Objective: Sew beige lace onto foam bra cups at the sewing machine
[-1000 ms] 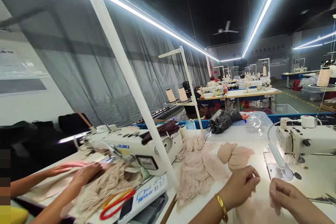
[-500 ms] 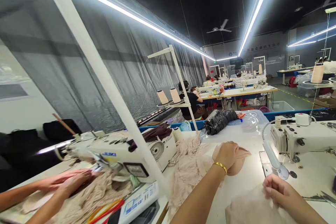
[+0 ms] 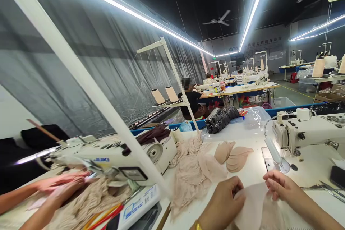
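Closest to me, the left hand [image 3: 228, 199], a gold bracelet [image 3: 198, 225] at its wrist, pinches a thin pale piece [image 3: 252, 203] between thumb and fingers. The piece is between the two hands, over the white table [image 3: 249, 175]. The right hand [image 3: 283, 188] curls its fingers in at the far edge of that cloth; I can't tell whether they grip it. Off to the right lie metal snips [image 3: 332, 191] and a dark phone [image 3: 338, 176].

To the left, a co-worker's hands [image 3: 63, 185] rest on cloth beside a JUKI machine [image 3: 107, 154]. A crumpled beige heap [image 3: 190, 183] lies next to two fanned stacks of petal-shaped pieces [image 3: 237, 161], with a lit sewing machine [image 3: 307, 133] on their right.

Beyond are a black wrapped bundle [image 3: 222, 119] and a clear plastic lid [image 3: 254, 124]. Further back, a seated person in a black top [image 3: 191, 101] works at another table, and a ceiling fan [image 3: 217, 21] hangs above the room.
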